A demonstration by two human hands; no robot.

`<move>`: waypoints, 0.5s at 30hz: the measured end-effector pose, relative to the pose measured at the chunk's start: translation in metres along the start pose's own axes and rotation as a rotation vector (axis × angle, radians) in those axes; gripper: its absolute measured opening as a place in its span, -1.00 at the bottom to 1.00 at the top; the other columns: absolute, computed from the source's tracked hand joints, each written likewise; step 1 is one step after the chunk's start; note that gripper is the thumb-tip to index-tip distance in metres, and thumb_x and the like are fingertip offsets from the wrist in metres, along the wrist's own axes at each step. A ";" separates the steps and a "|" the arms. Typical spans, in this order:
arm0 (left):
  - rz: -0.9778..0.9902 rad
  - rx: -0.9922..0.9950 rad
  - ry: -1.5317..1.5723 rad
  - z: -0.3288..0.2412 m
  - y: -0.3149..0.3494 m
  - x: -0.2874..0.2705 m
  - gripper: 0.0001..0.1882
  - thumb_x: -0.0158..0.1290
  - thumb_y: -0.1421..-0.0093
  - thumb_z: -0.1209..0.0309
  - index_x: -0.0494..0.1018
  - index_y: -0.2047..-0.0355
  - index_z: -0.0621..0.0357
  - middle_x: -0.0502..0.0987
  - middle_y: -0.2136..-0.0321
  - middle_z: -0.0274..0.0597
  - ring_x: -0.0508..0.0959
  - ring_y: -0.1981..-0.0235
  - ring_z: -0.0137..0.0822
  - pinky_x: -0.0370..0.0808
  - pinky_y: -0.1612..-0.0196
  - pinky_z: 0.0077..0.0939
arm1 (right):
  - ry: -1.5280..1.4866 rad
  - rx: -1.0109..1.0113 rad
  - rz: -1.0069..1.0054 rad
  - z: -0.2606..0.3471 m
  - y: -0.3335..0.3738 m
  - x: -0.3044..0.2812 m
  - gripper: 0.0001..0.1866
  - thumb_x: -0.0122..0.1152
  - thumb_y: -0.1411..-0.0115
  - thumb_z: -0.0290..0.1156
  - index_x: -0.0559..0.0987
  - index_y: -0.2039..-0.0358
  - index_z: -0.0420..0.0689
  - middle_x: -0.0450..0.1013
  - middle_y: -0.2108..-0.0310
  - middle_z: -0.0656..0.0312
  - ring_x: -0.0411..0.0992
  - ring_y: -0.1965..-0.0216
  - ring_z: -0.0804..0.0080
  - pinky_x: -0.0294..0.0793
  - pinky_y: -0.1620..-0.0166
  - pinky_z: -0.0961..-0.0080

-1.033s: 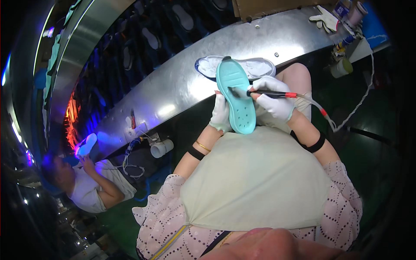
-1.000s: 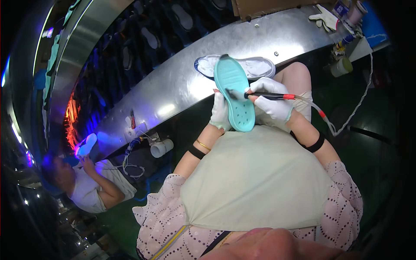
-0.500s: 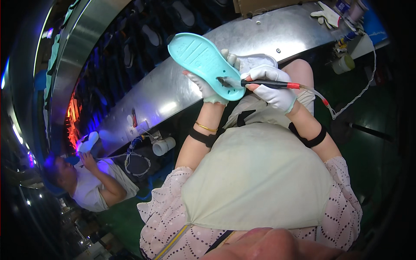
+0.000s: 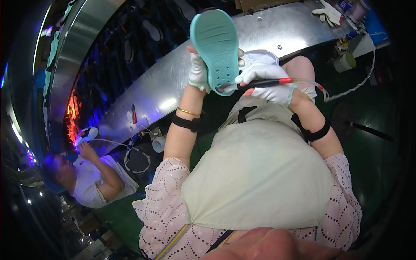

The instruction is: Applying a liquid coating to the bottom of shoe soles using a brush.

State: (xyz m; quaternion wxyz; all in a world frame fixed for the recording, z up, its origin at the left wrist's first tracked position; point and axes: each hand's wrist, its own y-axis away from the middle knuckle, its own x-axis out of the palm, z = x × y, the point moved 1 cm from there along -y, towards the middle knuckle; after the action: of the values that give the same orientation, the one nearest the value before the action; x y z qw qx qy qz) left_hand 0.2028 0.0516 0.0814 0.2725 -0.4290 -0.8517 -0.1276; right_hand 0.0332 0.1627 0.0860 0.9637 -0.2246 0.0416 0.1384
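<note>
A: What does the left hand (image 4: 198,74) have?

B: It holds a turquoise, foot-shaped sole with a matte, rubbery look (image 4: 216,47), gripped from beneath. The bare thumb tip lies along one edge, and fingertips show past the opposite edge.

A: How does the sole look?

B: It stretches away from the hand, wider at the far end and rounded at both ends. A smooth lip runs around it, and a dark patch marks the far tip. Shallow curved ridges cross the broad half; small round holes cluster in the half nearer the hands.

A: And the right hand (image 4: 277,94)?

B: Its fingers pinch a slim brush with a black handle and a red band (image 4: 265,82). The bristles are at the sole's near end, among the lowest holes and the lip. A clear, flexible tube (image 4: 308,82) trails from the handle, to the right of that hand.

A: What about the gloves?

B: Both are white, soft fabric; the right one has a pale green cuff edge, and its thumb tip is bare.

A: Anything beyond the hands?

B: A white-lined shoe (image 4: 264,57) lies just past the right hand, partly hidden by the sole, on a curved, brushed-metal ledge (image 4: 167,82) with soft reflections.
</note>
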 end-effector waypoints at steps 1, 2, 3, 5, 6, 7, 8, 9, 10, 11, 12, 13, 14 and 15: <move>0.004 -0.026 -0.070 -0.001 0.000 0.000 0.14 -0.16 0.24 -0.56 0.29 -0.09 0.20 0.49 0.16 0.10 0.57 0.19 -0.09 0.56 0.13 -0.23 | -0.042 0.073 0.050 -0.001 0.000 -0.002 -0.81 0.34 0.03 -0.61 0.57 0.35 -0.21 0.51 0.26 0.21 0.49 0.22 0.45 0.47 0.11 0.51; 0.005 -0.050 -0.131 -0.003 -0.001 -0.001 0.14 -0.17 0.22 -0.54 0.29 -0.10 0.22 0.49 0.13 0.09 0.57 0.16 -0.10 0.55 0.09 -0.25 | -0.110 0.120 0.100 -0.002 0.001 -0.004 -0.81 0.35 0.03 -0.61 0.57 0.36 -0.20 0.52 0.27 0.20 0.49 0.21 0.45 0.47 0.11 0.51; -0.012 -0.090 -0.171 -0.002 -0.002 0.000 0.18 -0.18 0.26 -0.58 0.26 -0.13 0.17 0.50 0.17 0.06 0.55 0.17 -0.11 0.57 0.13 -0.22 | -0.174 0.189 0.139 -0.002 0.002 -0.007 -0.82 0.35 0.04 -0.62 0.58 0.37 -0.19 0.52 0.27 0.20 0.48 0.21 0.45 0.47 0.10 0.52; 0.026 -0.119 -0.152 -0.002 -0.002 0.000 0.16 -0.19 0.23 -0.56 0.25 -0.14 0.16 0.49 0.14 0.06 0.55 0.15 -0.13 0.55 0.10 -0.25 | -0.313 0.274 0.197 -0.002 0.002 -0.010 -0.83 0.35 0.05 -0.64 0.59 0.41 -0.16 0.54 0.28 0.20 0.48 0.19 0.44 0.46 0.08 0.52; 0.041 -0.132 -0.144 -0.002 -0.002 0.000 0.15 -0.19 0.22 -0.56 0.25 -0.15 0.16 0.49 0.13 0.06 0.55 0.14 -0.14 0.55 0.08 -0.26 | -0.281 0.200 0.152 -0.001 0.001 -0.010 -0.83 0.35 0.06 -0.64 0.59 0.41 -0.17 0.53 0.29 0.20 0.48 0.20 0.44 0.46 0.09 0.52; 0.014 -0.144 -0.171 -0.003 -0.002 0.000 0.13 -0.20 0.18 -0.54 0.24 -0.16 0.15 0.47 0.10 0.05 0.53 0.11 -0.15 0.53 0.05 -0.27 | -0.248 0.126 0.106 0.000 0.000 -0.011 -0.82 0.35 0.06 -0.64 0.59 0.41 -0.17 0.53 0.29 0.21 0.48 0.20 0.44 0.46 0.10 0.52; -0.018 -0.153 -0.199 -0.003 -0.003 -0.001 0.11 -0.21 0.15 -0.53 0.23 -0.16 0.15 0.46 0.06 0.03 0.51 0.08 -0.16 0.52 0.03 -0.28 | -0.214 0.059 0.059 0.000 -0.001 -0.009 -0.82 0.35 0.06 -0.65 0.58 0.41 -0.17 0.53 0.30 0.21 0.48 0.21 0.43 0.47 0.11 0.51; -0.050 -0.160 -0.229 -0.004 -0.003 -0.002 0.09 -0.22 0.11 -0.51 0.23 -0.17 0.14 0.44 0.03 0.02 0.50 0.04 -0.17 0.50 0.01 -0.29 | -0.134 0.045 0.016 0.000 -0.003 -0.008 -0.84 0.34 0.05 -0.64 0.57 0.42 -0.18 0.52 0.31 0.22 0.47 0.24 0.43 0.46 0.13 0.51; -0.083 -0.169 -0.258 -0.004 -0.002 -0.002 0.06 -0.23 0.08 -0.49 0.22 -0.18 0.14 0.43 0.00 0.01 0.48 0.01 -0.19 0.49 -0.02 -0.30 | -0.027 0.025 -0.011 -0.002 -0.006 -0.004 -0.85 0.33 0.04 -0.63 0.55 0.43 -0.19 0.51 0.32 0.23 0.47 0.26 0.42 0.45 0.14 0.52; -0.053 -0.220 -0.272 -0.007 -0.003 -0.004 0.00 -0.24 -0.01 -0.44 0.21 -0.20 0.14 0.39 -0.05 -0.04 0.44 -0.05 -0.22 0.44 -0.06 -0.32 | -0.004 0.015 0.020 -0.002 -0.006 -0.002 -0.86 0.31 0.03 -0.62 0.55 0.44 -0.18 0.51 0.31 0.23 0.47 0.27 0.42 0.45 0.14 0.53; -0.061 -0.279 -0.281 -0.008 -0.003 -0.005 -0.02 -0.24 -0.04 -0.43 0.20 -0.20 0.14 0.39 -0.05 -0.04 0.44 -0.05 -0.23 0.44 -0.07 -0.33 | 0.035 0.047 0.055 -0.003 -0.007 0.000 -0.87 0.30 0.02 -0.62 0.54 0.44 -0.18 0.51 0.31 0.23 0.47 0.27 0.42 0.44 0.13 0.53; -0.071 -0.346 -0.301 -0.008 -0.003 -0.006 -0.04 -0.24 -0.06 -0.41 0.20 -0.20 0.13 0.39 -0.06 -0.04 0.43 -0.06 -0.23 0.43 -0.07 -0.34 | 0.011 0.064 0.072 -0.004 -0.008 0.000 -0.88 0.30 0.02 -0.62 0.54 0.44 -0.18 0.51 0.31 0.24 0.47 0.27 0.42 0.44 0.14 0.53; -0.099 -0.405 -0.316 -0.009 -0.003 -0.008 -0.07 -0.24 -0.09 -0.39 0.20 -0.20 0.13 0.39 -0.06 -0.04 0.43 -0.06 -0.24 0.43 -0.08 -0.35 | -0.010 0.085 0.093 -0.004 -0.008 0.000 -0.88 0.29 0.01 -0.63 0.54 0.45 -0.17 0.51 0.32 0.24 0.47 0.28 0.42 0.44 0.14 0.54; -0.106 -0.420 -0.348 -0.008 -0.004 -0.008 -0.10 -0.25 -0.12 -0.36 0.21 -0.19 0.12 0.40 -0.03 -0.05 0.44 -0.03 -0.26 0.44 -0.05 -0.37 | -0.022 0.090 0.121 -0.005 -0.008 0.000 -0.88 0.28 0.01 -0.63 0.54 0.45 -0.17 0.51 0.32 0.24 0.47 0.28 0.42 0.45 0.15 0.54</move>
State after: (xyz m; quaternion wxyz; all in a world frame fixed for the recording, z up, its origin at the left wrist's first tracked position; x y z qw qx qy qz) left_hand 0.2068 0.0402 0.0832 0.0199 -0.4462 -0.8619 -0.2400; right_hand 0.0352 0.1534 0.0853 0.9631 -0.1766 0.0506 0.1969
